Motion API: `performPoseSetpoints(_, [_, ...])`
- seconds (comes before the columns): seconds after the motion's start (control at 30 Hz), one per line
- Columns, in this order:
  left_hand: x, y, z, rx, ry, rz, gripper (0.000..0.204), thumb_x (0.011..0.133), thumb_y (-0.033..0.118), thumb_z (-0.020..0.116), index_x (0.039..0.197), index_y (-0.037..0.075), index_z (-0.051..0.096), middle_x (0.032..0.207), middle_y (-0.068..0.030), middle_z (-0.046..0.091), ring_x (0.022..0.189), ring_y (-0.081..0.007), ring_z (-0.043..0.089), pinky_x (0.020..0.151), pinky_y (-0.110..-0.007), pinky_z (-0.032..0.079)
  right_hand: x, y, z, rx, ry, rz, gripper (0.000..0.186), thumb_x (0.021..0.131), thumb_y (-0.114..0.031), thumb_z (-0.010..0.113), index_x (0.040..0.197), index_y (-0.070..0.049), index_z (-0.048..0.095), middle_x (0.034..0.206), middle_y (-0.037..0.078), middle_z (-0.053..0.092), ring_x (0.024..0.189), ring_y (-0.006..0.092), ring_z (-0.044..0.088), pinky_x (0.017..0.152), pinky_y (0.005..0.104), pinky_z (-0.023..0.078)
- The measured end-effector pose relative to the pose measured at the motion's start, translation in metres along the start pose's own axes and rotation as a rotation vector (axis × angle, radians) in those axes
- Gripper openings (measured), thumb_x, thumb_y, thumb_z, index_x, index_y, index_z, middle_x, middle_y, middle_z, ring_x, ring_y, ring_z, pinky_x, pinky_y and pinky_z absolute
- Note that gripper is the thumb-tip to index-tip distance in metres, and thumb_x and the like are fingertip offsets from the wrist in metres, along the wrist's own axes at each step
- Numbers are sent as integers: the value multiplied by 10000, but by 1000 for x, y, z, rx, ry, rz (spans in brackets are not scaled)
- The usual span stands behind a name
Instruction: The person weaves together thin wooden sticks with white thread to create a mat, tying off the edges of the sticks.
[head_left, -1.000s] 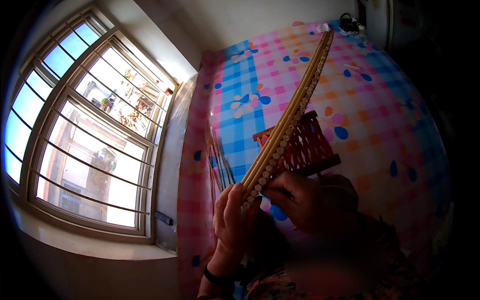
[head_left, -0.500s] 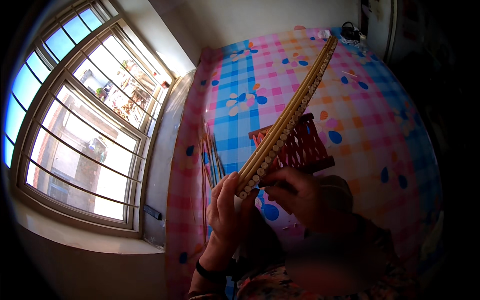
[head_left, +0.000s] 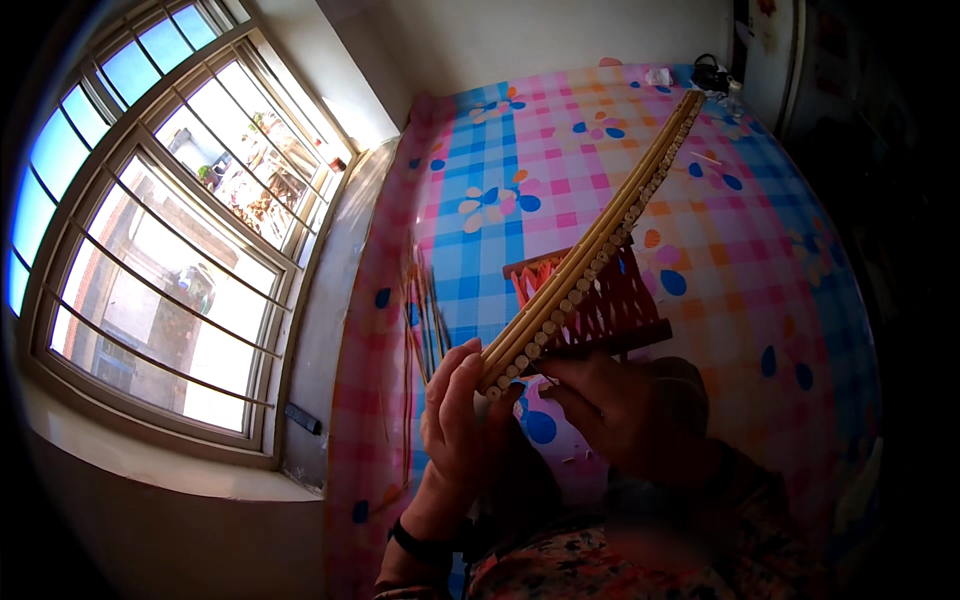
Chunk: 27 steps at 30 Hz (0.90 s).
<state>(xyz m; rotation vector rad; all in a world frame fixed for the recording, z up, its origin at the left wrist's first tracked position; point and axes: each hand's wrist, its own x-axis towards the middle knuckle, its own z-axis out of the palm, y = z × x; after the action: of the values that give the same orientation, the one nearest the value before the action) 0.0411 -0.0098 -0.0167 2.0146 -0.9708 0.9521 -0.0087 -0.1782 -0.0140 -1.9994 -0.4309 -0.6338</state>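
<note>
My left hand grips the lower end of a long tan bundle of rods, which has a row of pale round discs along its right side and runs diagonally toward the far right. Just right of that end, my right hand has its fingers bent together under the discs; what they hold is too small and dark to make out. Behind the rods is a red lattice rack with dark end bars. Several thin sticks lie left of my left hand.
A checked, flowered cover spreads over the surface. A dark bag, a small white item and a bottle are at its far right. A barred window fills the left, with a dark object on its sill.
The far end of the bundle has swung a little right and down in the view. My right fingers stay beneath the discs, shifting slightly. My left hand keeps its grip.
</note>
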Motion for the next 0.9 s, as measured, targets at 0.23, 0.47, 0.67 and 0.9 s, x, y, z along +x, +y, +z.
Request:
performPoseSetpoints(0.23, [-2,-2,-1,13,3,-43,500,783,54,708,1190,-54,439,1081,-220,571,976,-331,601,773,-374,537,1,-2,5,-54,22,-4,337,833,-9,594,1167,-54,569,869,140,576,744,291,600,622,355,484])
performPoseSetpoints(0.47, [-5,-6,0,-15,19,-58,505,775,56,717,1189,-45,448,1073,-213,581,964,-339,606,773,-378,533,3,0,5,-40,52,-43,325,791,6,576,1115,-23,570,807,146,522,681,306,572,557,377,470])
performPoseSetpoints(0.67, [-6,-7,-1,-28,11,-73,522,770,59,723,1201,-39,446,1079,-210,580,971,-333,606,776,-377,533,4,3,7,-34,66,-29,315,807,21,577,1114,-50,588,804,123,532,681,270,568,558,350,469])
performPoseSetpoints(0.9, [-5,-8,-2,-33,14,-60,530,760,52,732,1202,-35,452,1088,-211,579,975,-319,610,779,-366,536,6,15,17,-102,114,-164,329,735,34,578,1060,-17,582,784,126,507,671,287,563,548,362,471])
